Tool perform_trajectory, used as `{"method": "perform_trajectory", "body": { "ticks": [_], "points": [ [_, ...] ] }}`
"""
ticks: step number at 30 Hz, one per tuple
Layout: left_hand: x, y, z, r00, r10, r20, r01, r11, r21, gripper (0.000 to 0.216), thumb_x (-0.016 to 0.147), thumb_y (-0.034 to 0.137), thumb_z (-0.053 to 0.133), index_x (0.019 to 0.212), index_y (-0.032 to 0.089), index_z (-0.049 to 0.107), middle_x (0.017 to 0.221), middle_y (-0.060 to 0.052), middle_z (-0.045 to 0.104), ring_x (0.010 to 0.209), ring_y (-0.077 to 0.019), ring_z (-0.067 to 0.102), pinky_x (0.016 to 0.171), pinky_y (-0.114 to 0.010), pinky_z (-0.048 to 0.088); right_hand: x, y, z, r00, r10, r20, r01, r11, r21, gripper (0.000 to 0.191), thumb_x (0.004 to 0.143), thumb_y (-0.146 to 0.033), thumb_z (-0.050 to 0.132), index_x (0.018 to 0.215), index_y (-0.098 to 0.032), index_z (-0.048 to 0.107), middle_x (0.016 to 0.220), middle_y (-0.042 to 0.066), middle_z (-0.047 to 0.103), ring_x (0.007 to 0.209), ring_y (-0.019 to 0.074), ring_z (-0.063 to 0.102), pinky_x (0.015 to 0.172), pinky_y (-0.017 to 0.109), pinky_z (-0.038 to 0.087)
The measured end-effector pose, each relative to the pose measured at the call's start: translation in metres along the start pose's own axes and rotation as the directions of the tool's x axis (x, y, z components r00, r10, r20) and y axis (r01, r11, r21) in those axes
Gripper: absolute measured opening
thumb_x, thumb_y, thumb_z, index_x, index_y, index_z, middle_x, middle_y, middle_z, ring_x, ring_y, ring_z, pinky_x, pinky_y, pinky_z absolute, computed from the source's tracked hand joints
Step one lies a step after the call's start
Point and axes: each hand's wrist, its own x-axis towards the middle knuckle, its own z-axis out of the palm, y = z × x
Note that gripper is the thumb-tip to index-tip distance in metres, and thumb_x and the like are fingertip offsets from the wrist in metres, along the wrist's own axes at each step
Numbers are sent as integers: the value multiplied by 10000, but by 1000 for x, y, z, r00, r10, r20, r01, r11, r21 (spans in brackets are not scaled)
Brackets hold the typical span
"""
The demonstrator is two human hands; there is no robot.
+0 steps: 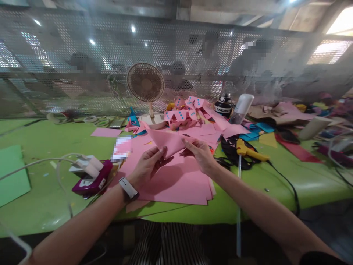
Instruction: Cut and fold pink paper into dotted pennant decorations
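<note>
Both my hands hold a folded pink paper sheet (168, 141) above a stack of pink paper (176, 184) on the green table (41, 209). My left hand (147, 165), with a watch on the wrist, pinches the sheet's lower left edge. My right hand (200, 154) grips its right edge with closed fingers. The sheet is folded into a pointed, triangular shape, tip up and to the left.
A purple punch (92, 178) with a white cable lies left of the stack. A yellow glue gun (249, 151) and black scissors lie to the right. Behind stand a small fan (146, 86), a pile of dotted pink shapes (184, 108) and a bottle (241, 108). Green paper (12, 175) lies far left.
</note>
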Motion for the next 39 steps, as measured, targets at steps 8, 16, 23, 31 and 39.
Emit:
{"method": "perform_trajectory", "body": {
  "ticks": [8,16,23,31,39],
  "points": [
    [0,-1,0,1000,-7,-6,7,1000,-29,147,694,200,758,701,111,641,653,26,589,652,-74,574,821,-291,520,0,1,1,998,7,-60,-9,999,-31,490,707,-622,597,592,-149,646,480,43,633,433,152,606,489,257,504],
    [0,-7,-5,999,27,24,-26,999,-38,173,699,237,753,720,114,633,686,15,585,683,-93,568,809,-314,492,-5,3,-3,998,62,-8,-62,997,-41,691,727,-770,365,586,-152,640,552,91,652,444,152,576,449,268,469],
    [-2,-7,-1,992,92,83,-103,983,150,223,743,298,711,674,127,586,639,34,540,646,-75,496,701,-240,417,-11,17,3,992,44,115,-23,983,-180,355,671,-469,712,589,-130,646,505,17,599,437,103,526,473,232,432],
    [0,-9,-5,984,104,143,-127,978,167,185,791,297,663,820,115,643,775,-23,597,766,-119,534,805,-294,416,-10,17,4,994,31,105,-11,982,-186,332,700,-436,701,577,-131,656,487,26,625,416,105,548,448,221,445],
    [-8,2,0,996,-58,72,37,966,257,228,746,337,693,825,126,657,829,-49,652,776,-149,601,730,-294,483,-9,21,0,996,-15,85,39,954,-298,375,676,-459,712,527,-119,658,455,45,624,384,113,560,412,209,440]
  ]
}}
